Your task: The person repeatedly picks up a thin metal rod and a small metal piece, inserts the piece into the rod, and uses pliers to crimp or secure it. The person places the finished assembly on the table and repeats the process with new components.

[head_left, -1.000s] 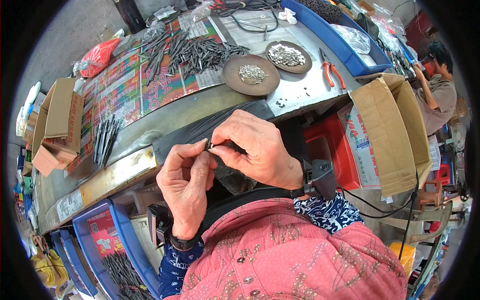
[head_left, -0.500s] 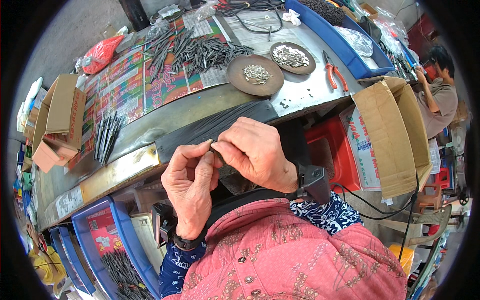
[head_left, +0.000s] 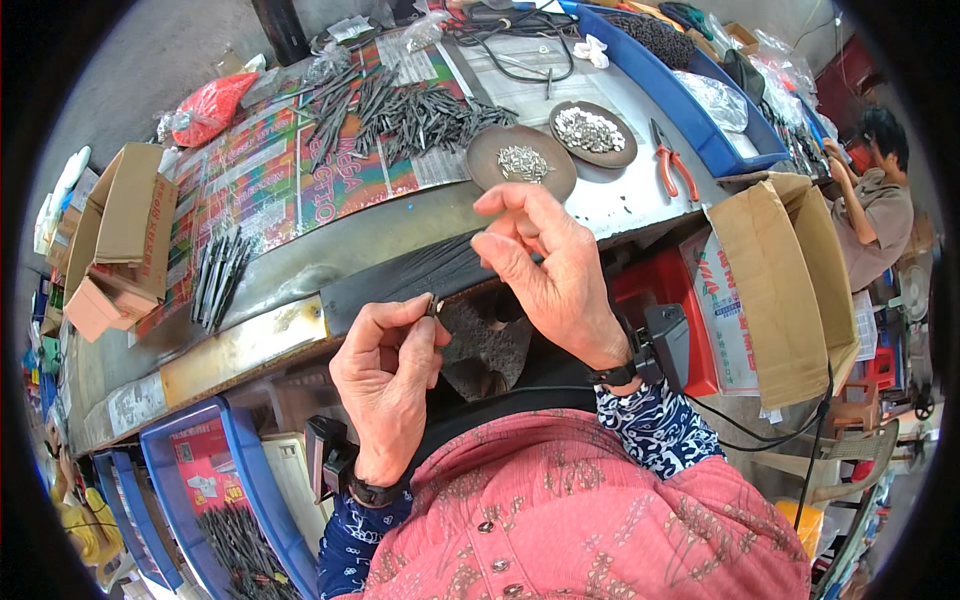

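Piece [head_left: 435, 305], small, dark, pinched at thumb and forefinger tips of left hand [head_left: 385, 388], jutting slightly beyond; apart from right hand [head_left: 550, 278], with thumb and forefinger spread.

Lettering [head_left: 326, 196] on coloured sheet [head_left: 245, 205], cardboard box [head_left: 130, 215]

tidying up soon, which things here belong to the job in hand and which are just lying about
Likely the job:
small dark piece in left hand
metal bits
dark strips

Probably lying about:
red-handled pliers
red bag
crumpled white scrap
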Available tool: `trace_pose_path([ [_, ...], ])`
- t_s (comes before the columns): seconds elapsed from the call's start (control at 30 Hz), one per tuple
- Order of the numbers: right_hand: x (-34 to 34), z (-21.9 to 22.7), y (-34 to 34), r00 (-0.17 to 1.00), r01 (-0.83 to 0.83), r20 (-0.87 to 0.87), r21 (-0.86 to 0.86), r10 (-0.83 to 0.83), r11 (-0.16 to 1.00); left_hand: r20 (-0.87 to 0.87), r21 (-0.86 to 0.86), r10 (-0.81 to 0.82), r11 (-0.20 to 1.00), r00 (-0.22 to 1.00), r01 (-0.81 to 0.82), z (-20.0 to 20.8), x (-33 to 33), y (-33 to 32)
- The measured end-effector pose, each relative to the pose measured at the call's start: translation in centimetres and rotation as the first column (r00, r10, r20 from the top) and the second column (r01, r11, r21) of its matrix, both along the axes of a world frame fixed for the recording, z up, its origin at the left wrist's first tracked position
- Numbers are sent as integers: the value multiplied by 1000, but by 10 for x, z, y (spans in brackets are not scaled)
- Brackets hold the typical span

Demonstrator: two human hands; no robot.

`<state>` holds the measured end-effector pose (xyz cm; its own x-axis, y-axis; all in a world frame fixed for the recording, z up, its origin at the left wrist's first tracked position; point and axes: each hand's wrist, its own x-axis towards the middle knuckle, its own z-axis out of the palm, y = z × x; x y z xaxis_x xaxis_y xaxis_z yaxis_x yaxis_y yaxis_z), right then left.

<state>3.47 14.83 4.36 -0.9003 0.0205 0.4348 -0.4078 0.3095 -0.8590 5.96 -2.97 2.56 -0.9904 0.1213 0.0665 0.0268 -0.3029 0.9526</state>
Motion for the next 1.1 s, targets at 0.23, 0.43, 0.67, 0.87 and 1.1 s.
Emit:
trace_pose_path([
  [0.23,-28,9,18,985,136,-148,306,-94,942,12,19,-9,1000,1000,9,-2,-11,-7],
  [0.43,-74,11,33,952,233,-297,542,-75,808,26,47,11,999,1000,-12,-4,-21,-17],
  [0.67,-116,-2,27,960,231,-277,698,-43,678,42,61,32,998,999,-35,-5,-27,-22],
  [0.87,-153,-11,23,929,302,-371,779,15,549,59,75,43,996,997,-48,-10,-32,-23],
  [1.1,-168,-20,17,925,334,-376,876,61,347,59,55,48,997,997,-51,-16,-33,-22],
])
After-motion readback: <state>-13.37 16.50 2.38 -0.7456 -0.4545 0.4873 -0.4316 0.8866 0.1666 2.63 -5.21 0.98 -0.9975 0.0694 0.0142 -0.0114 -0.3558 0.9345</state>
